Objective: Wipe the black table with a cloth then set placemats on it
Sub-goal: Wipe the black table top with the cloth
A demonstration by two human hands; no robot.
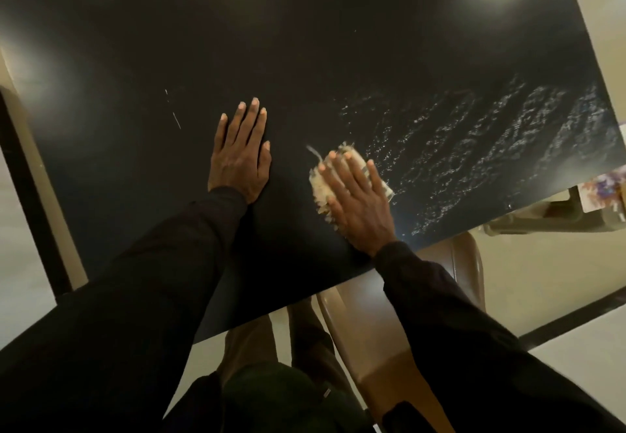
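The black table (305, 42) fills most of the view. My left hand (241, 154) lies flat on it, palm down, fingers straight. To its right, my right hand (355, 200) presses flat on a pale frayed cloth (321, 188) against the tabletop, fingers straight; most of the cloth is hidden under the hand. Wet streaks (491, 147) glisten on the table's right part. No placemat is in view.
A brown chair (372, 348) stands under the table's near edge by my right arm. Another chair part (542, 219) and a colourful object (603, 188) show at the right edge. Small white marks (176, 120) lie left of my left hand.
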